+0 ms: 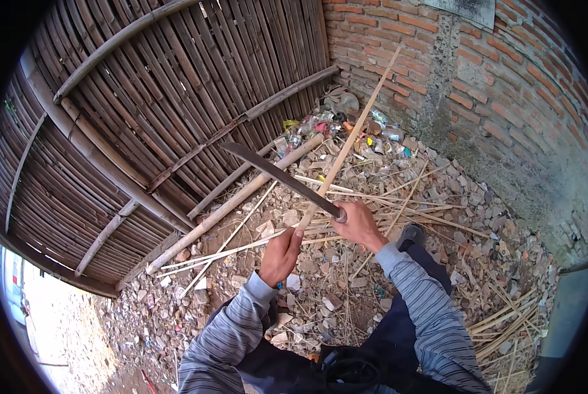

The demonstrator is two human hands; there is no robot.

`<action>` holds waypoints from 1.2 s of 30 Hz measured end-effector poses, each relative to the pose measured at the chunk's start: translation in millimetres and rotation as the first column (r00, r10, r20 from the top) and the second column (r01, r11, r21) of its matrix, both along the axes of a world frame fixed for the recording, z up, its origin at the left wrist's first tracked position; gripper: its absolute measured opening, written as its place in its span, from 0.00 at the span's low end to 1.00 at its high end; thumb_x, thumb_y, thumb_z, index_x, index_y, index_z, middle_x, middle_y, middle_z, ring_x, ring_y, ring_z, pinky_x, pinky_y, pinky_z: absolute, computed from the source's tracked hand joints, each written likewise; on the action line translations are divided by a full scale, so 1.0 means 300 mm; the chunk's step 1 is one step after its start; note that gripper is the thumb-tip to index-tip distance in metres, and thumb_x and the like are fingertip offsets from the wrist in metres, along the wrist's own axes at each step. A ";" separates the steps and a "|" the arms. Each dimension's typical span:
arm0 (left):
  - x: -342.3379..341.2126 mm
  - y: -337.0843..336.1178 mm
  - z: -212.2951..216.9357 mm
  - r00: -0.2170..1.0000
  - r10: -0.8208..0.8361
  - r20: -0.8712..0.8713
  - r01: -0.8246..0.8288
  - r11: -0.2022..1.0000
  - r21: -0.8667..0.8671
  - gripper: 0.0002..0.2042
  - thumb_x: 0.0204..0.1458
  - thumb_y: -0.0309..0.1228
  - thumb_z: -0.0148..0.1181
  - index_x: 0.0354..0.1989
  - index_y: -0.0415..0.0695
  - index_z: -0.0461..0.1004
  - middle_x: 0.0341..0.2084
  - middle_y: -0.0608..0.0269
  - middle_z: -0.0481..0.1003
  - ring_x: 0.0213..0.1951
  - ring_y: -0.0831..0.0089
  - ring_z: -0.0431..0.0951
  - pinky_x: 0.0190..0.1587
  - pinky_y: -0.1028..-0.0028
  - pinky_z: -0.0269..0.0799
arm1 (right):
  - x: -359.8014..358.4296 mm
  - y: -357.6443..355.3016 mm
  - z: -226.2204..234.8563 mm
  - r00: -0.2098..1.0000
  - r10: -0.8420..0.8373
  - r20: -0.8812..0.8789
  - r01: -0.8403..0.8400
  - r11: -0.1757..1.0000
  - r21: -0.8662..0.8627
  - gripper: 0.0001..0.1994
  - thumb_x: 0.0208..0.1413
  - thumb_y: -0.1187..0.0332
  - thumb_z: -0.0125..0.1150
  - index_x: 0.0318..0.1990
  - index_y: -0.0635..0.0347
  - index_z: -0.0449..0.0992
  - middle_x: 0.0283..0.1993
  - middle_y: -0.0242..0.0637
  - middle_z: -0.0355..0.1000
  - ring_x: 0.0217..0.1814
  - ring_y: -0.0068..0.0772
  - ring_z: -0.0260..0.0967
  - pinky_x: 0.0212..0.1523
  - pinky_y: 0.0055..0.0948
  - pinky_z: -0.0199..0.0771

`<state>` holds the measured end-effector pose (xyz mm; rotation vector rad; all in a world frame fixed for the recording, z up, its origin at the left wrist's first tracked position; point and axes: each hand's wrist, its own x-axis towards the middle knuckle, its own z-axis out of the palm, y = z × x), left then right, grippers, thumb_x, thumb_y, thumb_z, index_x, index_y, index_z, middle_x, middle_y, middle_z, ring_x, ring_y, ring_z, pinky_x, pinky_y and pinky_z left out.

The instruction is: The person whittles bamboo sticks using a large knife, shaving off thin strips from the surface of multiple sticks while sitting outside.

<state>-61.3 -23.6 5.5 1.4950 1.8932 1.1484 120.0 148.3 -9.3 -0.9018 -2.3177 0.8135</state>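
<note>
My left hand (280,256) is closed round the near end of a long, pale bamboo strip (350,141), which slants up and away toward the brick wall. In my right hand (357,225) is the handle of a machete (277,175). Its dark, slightly curved blade points to the far left and crosses over the strip just beyond my left hand. Whether the edge touches the strip I cannot tell. Under my hands, several thin bamboo strips (399,209) lie crossed on the rubble.
A slatted bamboo wall (176,85) rises at the left, with a bamboo pole (235,203) along its foot. The brick wall (399,39) stands behind and right. Litter (346,128) gathers in their corner. More strips (507,325) are piled at lower right. Stony rubble (320,299) covers the ground.
</note>
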 end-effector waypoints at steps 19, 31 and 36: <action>-0.006 0.022 -0.017 0.978 -0.061 0.198 0.089 0.987 -0.131 0.18 0.50 0.32 0.77 0.31 0.44 0.67 0.20 0.77 0.62 0.24 0.85 0.59 0.26 0.77 0.57 | -0.015 -0.037 -0.029 0.996 0.057 -0.063 -0.045 0.983 0.179 0.12 0.46 0.63 0.70 0.39 0.55 0.83 0.20 0.45 0.75 0.24 0.51 0.78 0.27 0.46 0.77; 0.000 0.012 0.032 0.963 -0.015 0.267 0.042 0.994 -0.099 0.17 0.49 0.30 0.76 0.33 0.41 0.69 0.21 0.77 0.62 0.25 0.86 0.59 0.27 0.79 0.56 | -0.020 -0.040 -0.057 0.979 0.184 -0.083 -0.147 0.933 0.329 0.08 0.46 0.67 0.66 0.35 0.54 0.81 0.19 0.44 0.74 0.22 0.50 0.77 0.26 0.47 0.75; 0.030 -0.053 0.045 0.949 -0.057 0.310 0.087 0.992 -0.086 0.17 0.51 0.30 0.75 0.32 0.43 0.67 0.20 0.79 0.59 0.24 0.88 0.57 0.25 0.79 0.53 | -0.004 0.094 -0.088 0.961 -0.194 -0.195 0.188 0.981 -0.048 0.10 0.50 0.69 0.65 0.40 0.63 0.83 0.22 0.48 0.75 0.25 0.49 0.77 0.29 0.43 0.74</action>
